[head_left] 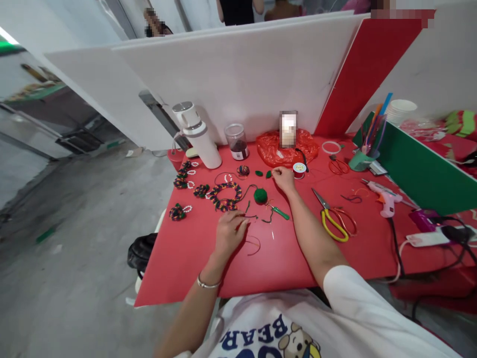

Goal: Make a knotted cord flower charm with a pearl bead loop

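My left hand (230,231) is low over the table, thumb and fingers closed, with a dark yarn strand (250,217) running from the fingertips. Farther forward, my right hand (284,179) pinches at the edge of a small green crocheted leaf (269,174). A second green leaf (258,173) lies just left of it. Between my hands sit a green yarn ball (260,195) and a green-handled crochet hook (280,213). Left of them is a multicoloured crocheted ring (225,196). By my right wrist stands a spool (299,170).
Beaded crocheted pieces (178,212) line the left side. A white bottle (203,141), a jar (236,141) and a red plastic bag (268,149) stand at the back. Yellow-handled scissors (333,224), a glue gun (387,200) and a power strip (427,237) lie right.
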A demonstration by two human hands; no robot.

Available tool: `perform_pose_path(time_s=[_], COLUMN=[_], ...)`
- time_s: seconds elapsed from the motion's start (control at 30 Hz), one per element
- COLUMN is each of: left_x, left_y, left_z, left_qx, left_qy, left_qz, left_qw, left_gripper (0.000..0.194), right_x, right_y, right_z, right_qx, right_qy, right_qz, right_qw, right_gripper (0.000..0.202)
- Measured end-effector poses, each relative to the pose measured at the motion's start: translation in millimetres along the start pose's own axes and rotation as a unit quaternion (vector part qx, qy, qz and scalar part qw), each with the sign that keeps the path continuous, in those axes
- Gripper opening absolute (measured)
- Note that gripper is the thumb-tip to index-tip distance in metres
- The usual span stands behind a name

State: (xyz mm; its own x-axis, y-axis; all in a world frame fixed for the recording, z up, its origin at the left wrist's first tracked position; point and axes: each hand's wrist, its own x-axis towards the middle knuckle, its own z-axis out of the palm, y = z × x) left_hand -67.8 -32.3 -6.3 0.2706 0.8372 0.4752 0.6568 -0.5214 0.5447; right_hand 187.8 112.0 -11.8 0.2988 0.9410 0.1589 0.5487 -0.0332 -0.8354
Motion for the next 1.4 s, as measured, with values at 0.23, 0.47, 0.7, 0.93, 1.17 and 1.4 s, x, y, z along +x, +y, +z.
perform_pose_path(time_s=[0.23,0.47,0.7,0.93,1.17,1.4], left_x=[-11,-12,-10,7,4,1], left_y=[-11,-16,-16,-15,-26,-32], left_z=[6.9,13.0,14.1,21.3,17.8,11.1], left_qx=[-0.01,0.035,0.061,0.071,0.059,0.033], left_qy=[0.047,0.01,-0.002,-0.011,-0.002,-0.018], left_qz=[-0.064,-0.015,-0.04,-0.054,-0.038,-0.029], left_qw=[0.997,0.999,0.997,0.996,0.998,0.999], left_gripper=[0.017,0.018,0.021,0.026,0.006,0.01], right_x=[-48,-135,-172,-166,-164,-136], right_y=[-10,-30,-20,-42,-87,-103], right_z=[-23,-75,-87,-87,-28,14], right_qx=[-0.021,-0.167,-0.398,-0.335,-0.319,-0.42], right_qy=[-0.005,-0.133,-0.094,-0.07,-0.22,-0.263], right_qz=[-0.025,-0.098,0.003,-0.048,-0.192,-0.221], right_qw=[0.999,0.972,0.912,0.939,0.902,0.84], right_gripper=[0.024,0.017,0.02,0.025,0.026,0.033])
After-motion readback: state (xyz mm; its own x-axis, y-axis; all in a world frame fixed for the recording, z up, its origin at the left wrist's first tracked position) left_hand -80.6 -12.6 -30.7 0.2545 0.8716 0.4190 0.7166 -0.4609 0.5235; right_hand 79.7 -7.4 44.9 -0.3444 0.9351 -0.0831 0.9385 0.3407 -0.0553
